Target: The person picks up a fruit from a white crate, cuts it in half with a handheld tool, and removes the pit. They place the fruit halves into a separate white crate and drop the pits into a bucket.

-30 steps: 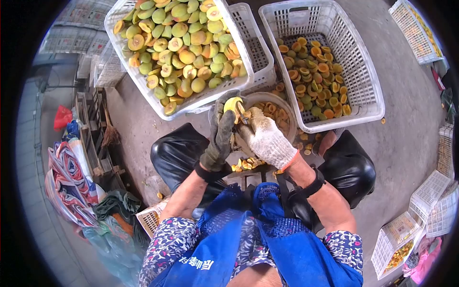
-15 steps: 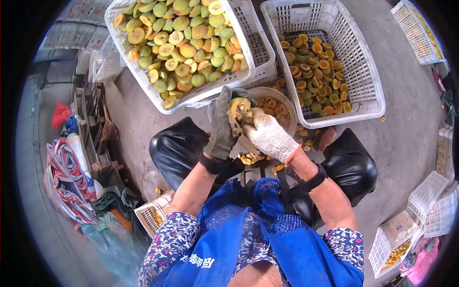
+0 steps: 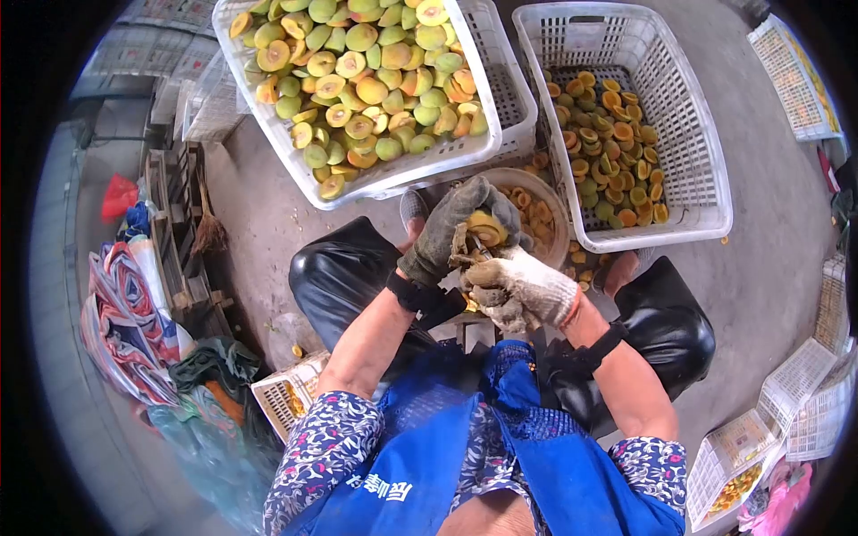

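Note:
My left hand (image 3: 447,230), in a dark grey glove, is closed around a peach half (image 3: 488,229) whose yellow cut face is turned up. My right hand (image 3: 529,284), in a soiled white glove, has its fingers curled around a small metal pitting tool (image 3: 482,251). Only a short piece of the tool shows, touching the fruit; its handle is hidden in the glove. Both hands meet above my lap, just in front of a pale round bucket (image 3: 564,234) with orange fruit pieces (image 3: 536,219) inside.
A white crate (image 3: 407,174) full of green-yellow halves (image 3: 371,89) stands front left, stacked on another. Front right is a crate (image 3: 688,116) partly filled with hollowed halves (image 3: 617,152). Fruit scraps lie by my feet. A wooden pallet (image 3: 165,210) and broom (image 3: 210,230) are at left.
Both hands have come lower and closer to my body. My right hand has turned, its fingers now curled upward around the tool. The crates sit slightly further right in view.

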{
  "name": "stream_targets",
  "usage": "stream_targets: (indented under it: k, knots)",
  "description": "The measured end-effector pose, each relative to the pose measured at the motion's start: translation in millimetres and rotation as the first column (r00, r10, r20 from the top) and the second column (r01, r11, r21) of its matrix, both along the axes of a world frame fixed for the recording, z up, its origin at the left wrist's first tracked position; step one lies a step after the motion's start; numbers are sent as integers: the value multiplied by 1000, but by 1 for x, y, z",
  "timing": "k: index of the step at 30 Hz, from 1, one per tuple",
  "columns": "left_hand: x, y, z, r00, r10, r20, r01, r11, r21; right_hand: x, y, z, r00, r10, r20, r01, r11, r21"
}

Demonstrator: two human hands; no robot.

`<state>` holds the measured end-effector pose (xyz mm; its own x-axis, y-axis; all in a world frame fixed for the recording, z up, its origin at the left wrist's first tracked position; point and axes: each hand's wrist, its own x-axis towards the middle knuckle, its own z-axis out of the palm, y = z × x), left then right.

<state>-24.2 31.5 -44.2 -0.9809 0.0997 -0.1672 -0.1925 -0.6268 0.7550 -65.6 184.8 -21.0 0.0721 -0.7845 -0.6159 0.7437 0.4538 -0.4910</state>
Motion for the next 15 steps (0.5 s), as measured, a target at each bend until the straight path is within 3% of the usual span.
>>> stream_targets:
  k: [2, 3, 4, 5, 6, 8, 10, 11, 12, 13, 14, 15]
  knots:
    - [3, 1, 0, 971, 202, 125, -194, 978, -78, -7, -1, 17, 987, 34, -157, -21, 996, 84]
    - [4, -4, 1, 967, 242, 77, -202, 918, -342, -3, 3, -21, 525, -46, -850, -226, 955, -191]
    - [2, -12, -1, 968, 242, 67, -205, 915, -346, -3, 9, -63, -252, -373, -893, -539, 821, -191]
    - [-2, -20, -6, 916, 380, 130, -306, 869, -388, 0, 14, -69, -211, 6, -977, -301, 951, 71]
    - [-4, -26, -9, 838, 508, 198, -389, 811, -437, 7, 19, -72, -55, 369, -928, -79, 925, 372]
    - [-26, -20, 33, 843, 524, 121, -443, 804, -396, -3, 18, -71, 6, 399, -917, -123, 910, 395]
    - [-35, -33, 61, 921, 355, -164, -372, 669, -643, -7, 14, -60, 16, 335, -942, -85, 939, 333]
    - [-38, -58, 52, 920, 357, -162, -373, 667, -645, -8, 15, -66, -43, 240, -970, -141, 959, 244]
    - [-45, -97, 31, 977, 175, -123, -157, 193, -969, -12, 14, -71, -99, 135, -986, -192, 970, 152]
    - [-46, -131, 11, 999, 41, 14, 29, -389, -921, -16, 14, -73, -200, 88, -976, -322, 935, 151]
    - [-37, -159, -11, 1000, 28, 9, 19, -392, -920, -17, 14, -72, -204, 88, -975, -309, 939, 150]
    - [-25, -187, -36, 997, -57, 47, 12, -503, -864, -16, 13, -72, -137, 107, -985, -267, 953, 141]
